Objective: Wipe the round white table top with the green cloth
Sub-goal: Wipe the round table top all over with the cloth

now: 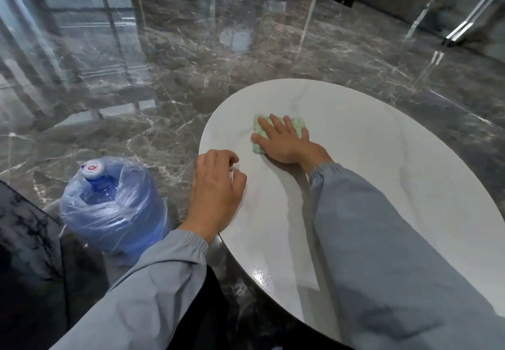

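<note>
There was one green cloth [297, 124], folded into a small pad, and it lay on the far left part of the one round white surface [388, 174]. Two hands showed, each coming out of a grey sleeve with an elastic cuff.

The right hand [284, 143] lay flat on top of the cloth. Its fingers [275, 125] were straight and spread, pressing down rather than gripping, and cloth showed past the fingertips and beside the thumb. The left hand [216, 188] rested at the left rim of the surface, well short of the cloth. Its fingers [232, 158] were loosely bent and held nothing.

One large blue water bottle [114, 210] stood upright on the floor [191, 59] just beside the surface, on the left. It was wrapped in clear plastic film and had a capped neck.

The surface was pale with faint grey veins, had a dark edge, and shone near its close rim. The floor was polished dark grey marble with white veins and mirrored the room. Glass panels stood at the far left, dark cabinets ran along the far wall, and slanted metal legs showed at the far right.
</note>
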Motion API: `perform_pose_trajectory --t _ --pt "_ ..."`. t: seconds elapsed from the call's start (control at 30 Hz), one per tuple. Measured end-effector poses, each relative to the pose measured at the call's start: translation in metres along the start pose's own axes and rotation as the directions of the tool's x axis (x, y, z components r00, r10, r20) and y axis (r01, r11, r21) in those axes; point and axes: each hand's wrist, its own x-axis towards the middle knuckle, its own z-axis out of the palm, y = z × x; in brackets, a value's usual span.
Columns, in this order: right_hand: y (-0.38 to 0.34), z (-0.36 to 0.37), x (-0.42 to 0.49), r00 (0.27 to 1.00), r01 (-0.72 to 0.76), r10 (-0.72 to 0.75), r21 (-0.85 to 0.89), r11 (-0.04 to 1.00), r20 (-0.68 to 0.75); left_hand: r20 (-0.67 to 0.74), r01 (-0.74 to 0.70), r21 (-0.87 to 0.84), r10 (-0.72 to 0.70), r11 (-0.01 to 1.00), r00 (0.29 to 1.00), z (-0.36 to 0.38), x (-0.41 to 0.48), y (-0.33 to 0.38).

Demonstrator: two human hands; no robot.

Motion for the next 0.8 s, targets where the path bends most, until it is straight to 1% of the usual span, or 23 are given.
perform_pose_trajectory --t 0.13,0.23,0.37,0.43,0.57,0.63,0.7,0.77,0.8 --pt "-0.005 -0.003 0.018 1.0 -0.003 0.003 -0.001 1.0 -0.016 -0.005 0.02 -0.014 -0.02 1.0 1.0 -0.001 0.001 0.002" --pt "-0.009 0.004 -0.005 0.997 0.074 -0.075 -0.046 0.996 -0.017 -0.004 0.03 -0.02 -0.03 0.999 1.0 -0.002 -0.001 0.003" --pt "-0.007 0.032 -0.088 0.962 0.274 -0.273 -0.09 0.957 0.024 0.003 0.052 -0.049 -0.052 0.997 0.999 -0.004 0.0 0.004" --pt "-0.002 0.047 -0.14 0.944 0.33 -0.329 -0.101 0.939 0.029 0.012 0.051 -0.044 -0.05 0.998 0.999 -0.004 0.0 0.005" --pt "0.015 0.065 -0.233 0.923 0.383 -0.377 -0.123 0.915 0.075 0.005 0.034 -0.04 -0.034 0.999 0.999 -0.004 0.0 0.005" --pt "0.024 0.077 -0.269 0.912 0.409 -0.407 -0.164 0.898 0.048 0.001 0.032 -0.043 -0.032 0.999 0.999 -0.005 -0.001 0.005" --pt "0.03 0.088 -0.292 0.918 0.396 -0.395 -0.194 0.897 0.048 -0.008 0.03 -0.045 -0.031 0.999 0.999 -0.005 0.0 0.004" --pt "0.032 0.092 -0.299 0.927 0.374 -0.369 -0.182 0.909 0.065 -0.013 0.037 -0.063 -0.038 0.997 0.999 -0.005 -0.001 0.005" --pt "0.031 0.091 -0.297 0.924 0.383 -0.379 -0.17 0.908 0.055 -0.019 0.053 -0.082 -0.055 0.995 0.998 -0.006 -0.001 0.005"
